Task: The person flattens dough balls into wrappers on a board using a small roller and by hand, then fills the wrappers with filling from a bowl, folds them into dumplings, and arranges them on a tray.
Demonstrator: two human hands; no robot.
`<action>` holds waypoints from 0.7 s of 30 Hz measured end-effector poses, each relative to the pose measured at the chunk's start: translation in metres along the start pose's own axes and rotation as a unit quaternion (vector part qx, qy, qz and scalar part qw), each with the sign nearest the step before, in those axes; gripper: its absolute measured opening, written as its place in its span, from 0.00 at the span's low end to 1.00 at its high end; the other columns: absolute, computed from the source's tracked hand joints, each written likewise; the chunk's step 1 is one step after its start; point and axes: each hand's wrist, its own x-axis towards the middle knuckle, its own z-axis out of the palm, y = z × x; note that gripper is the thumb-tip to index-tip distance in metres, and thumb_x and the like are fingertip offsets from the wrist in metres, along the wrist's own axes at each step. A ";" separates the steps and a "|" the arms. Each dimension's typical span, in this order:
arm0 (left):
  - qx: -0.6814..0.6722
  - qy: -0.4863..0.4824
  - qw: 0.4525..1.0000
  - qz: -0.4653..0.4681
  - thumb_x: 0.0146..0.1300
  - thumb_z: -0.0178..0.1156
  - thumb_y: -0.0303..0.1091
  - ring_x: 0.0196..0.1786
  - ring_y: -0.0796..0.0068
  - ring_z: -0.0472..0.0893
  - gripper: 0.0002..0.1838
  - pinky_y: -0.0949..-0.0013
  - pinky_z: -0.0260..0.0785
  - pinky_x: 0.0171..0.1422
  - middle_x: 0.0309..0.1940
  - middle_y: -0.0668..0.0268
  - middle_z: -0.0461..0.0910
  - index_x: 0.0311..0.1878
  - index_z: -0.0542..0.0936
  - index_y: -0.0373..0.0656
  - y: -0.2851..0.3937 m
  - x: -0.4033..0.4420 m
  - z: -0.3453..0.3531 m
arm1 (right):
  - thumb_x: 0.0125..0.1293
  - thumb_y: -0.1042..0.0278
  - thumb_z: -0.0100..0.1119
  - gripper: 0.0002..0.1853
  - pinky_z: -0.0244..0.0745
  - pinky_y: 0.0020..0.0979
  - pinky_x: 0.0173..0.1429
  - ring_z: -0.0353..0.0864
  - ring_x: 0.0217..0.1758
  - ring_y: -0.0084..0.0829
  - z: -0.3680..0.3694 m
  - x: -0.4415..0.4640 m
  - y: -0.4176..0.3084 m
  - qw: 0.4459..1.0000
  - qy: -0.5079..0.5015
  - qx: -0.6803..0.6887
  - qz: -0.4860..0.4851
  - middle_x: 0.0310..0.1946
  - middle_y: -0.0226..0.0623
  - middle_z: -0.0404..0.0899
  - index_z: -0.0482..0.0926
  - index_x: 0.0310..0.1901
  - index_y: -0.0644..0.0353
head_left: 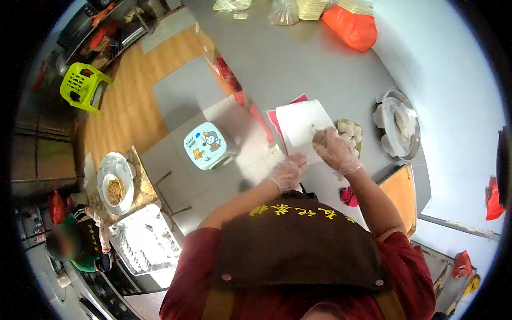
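My left hand (288,172), in a clear plastic glove, is held near the front edge of the white board (301,120). Its fingers are curled together; whatever they hold, if anything, is hidden. My right hand (340,153), gloved too, reaches over the board's right side with its fingers closed around a small brownish lump (320,137). Beside that hand stands a small tray holding several round white dough balls (349,130). A few dark specks dot the board, and a pink-red cloth (273,118) shows from under it.
On the grey table (298,64), metal bowls (397,125) with white contents stand at right, and an orange-red bag (349,26) lies at the back. A stool with a cartoon lid (205,145) is left of the table. A co-worker (88,234) stands by another counter at far left.
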 end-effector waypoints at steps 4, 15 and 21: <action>-0.055 -0.073 0.996 0.000 0.60 0.51 0.33 0.55 0.56 0.73 0.19 0.60 0.66 0.61 0.49 0.50 0.74 0.53 0.70 0.35 0.002 0.006 -0.024 | 0.61 0.61 0.51 0.15 0.74 0.46 0.46 0.79 0.43 0.48 -0.061 0.018 -0.056 0.994 0.066 -0.082 0.041 0.37 0.57 0.77 0.72 0.45 0.61; -0.790 0.246 0.422 -0.370 0.66 0.50 0.38 0.48 0.69 0.72 0.11 0.64 0.65 0.55 0.39 0.66 0.74 0.45 0.73 0.43 -0.061 0.061 -0.020 | 0.56 0.67 0.54 0.13 0.75 0.41 0.53 0.79 0.51 0.44 -0.123 0.123 -0.073 0.963 -0.043 -0.267 -0.011 0.46 0.47 0.79 0.83 0.40 0.59; -0.865 0.267 0.270 -0.328 0.63 0.48 0.35 0.55 0.66 0.67 0.11 0.62 0.59 0.61 0.42 0.64 0.71 0.46 0.71 0.44 -0.071 0.083 -0.030 | 0.53 0.68 0.57 0.12 0.76 0.41 0.50 0.81 0.48 0.44 -0.130 0.114 -0.085 0.974 -0.023 -0.217 0.054 0.43 0.47 0.81 0.83 0.39 0.59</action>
